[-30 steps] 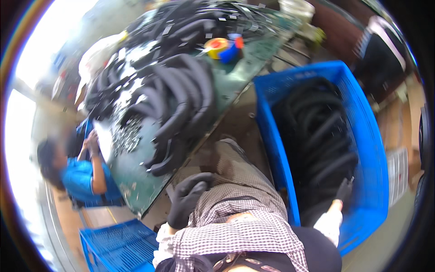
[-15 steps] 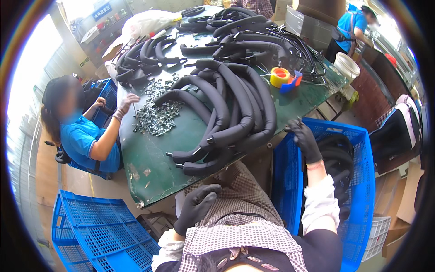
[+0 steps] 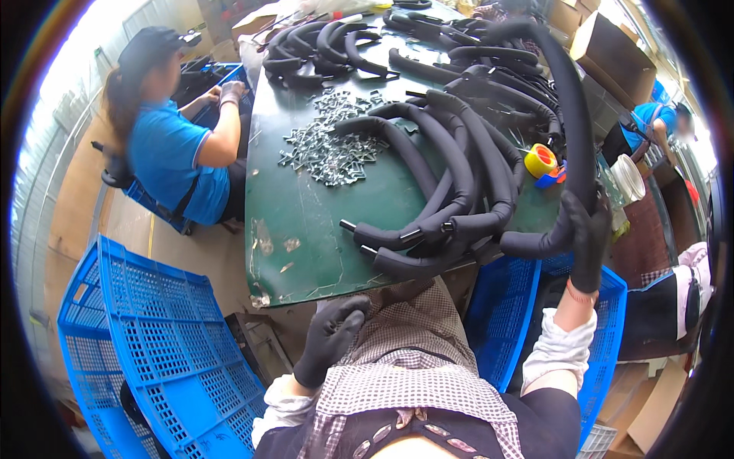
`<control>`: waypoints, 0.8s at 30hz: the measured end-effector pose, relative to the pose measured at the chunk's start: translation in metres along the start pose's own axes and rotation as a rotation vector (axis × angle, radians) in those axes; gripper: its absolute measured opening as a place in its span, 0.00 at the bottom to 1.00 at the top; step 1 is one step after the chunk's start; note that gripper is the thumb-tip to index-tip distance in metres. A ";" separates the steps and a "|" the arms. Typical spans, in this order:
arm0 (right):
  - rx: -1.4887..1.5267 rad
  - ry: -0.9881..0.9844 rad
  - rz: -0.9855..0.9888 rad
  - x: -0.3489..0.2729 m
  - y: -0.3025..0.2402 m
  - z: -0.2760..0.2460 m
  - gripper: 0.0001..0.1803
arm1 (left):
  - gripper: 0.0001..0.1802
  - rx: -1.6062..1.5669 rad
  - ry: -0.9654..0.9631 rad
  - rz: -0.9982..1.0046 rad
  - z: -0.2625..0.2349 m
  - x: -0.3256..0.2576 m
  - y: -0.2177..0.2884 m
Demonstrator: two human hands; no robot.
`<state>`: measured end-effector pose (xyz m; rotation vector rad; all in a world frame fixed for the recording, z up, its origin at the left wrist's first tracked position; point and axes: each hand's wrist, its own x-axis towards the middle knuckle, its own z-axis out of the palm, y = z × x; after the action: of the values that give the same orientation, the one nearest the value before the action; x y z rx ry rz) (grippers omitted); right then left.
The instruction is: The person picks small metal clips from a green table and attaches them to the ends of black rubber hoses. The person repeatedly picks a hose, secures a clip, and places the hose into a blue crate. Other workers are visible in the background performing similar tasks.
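Green tabletop (image 3: 294, 237) fills the middle of your head view, bearing small metal clips (image 3: 336, 141) and a pile of black padded tubes (image 3: 459, 168). Your gloved right hand (image 3: 589, 237) is wrapped around one curved padded tube (image 3: 579, 122), gripping it near its lower end; that end juts left past your thumb at the table's edge, while the longer part rises beyond your fingers. Your gloved left hand (image 3: 330, 340) is loosely curled over your checked apron (image 3: 413, 398), thumb against fingers. On the co-worker's dark cap (image 3: 149, 46), a pale mark might be a badge, too small to read.
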<state>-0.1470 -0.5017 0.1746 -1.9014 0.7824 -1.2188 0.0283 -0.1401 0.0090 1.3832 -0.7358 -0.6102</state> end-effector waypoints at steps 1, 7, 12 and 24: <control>-0.114 -0.008 -0.067 -0.010 -0.025 0.003 0.20 | 0.17 0.022 0.007 0.064 -0.006 0.002 0.006; -0.504 -0.532 -1.061 -0.065 -0.112 0.054 0.22 | 0.38 -0.543 0.250 0.277 -0.036 0.000 0.072; -0.502 -0.648 -1.648 -0.141 -0.117 0.139 0.27 | 0.43 -0.900 0.654 0.228 -0.072 -0.060 0.083; 0.272 -1.567 -1.148 -0.250 -0.085 0.260 0.16 | 0.22 0.294 0.714 -0.285 -0.122 -0.164 -0.050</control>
<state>0.0110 -0.1898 0.0534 -2.2538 -1.3236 0.0372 0.0182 0.0577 -0.0624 1.8459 -0.0483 -0.1876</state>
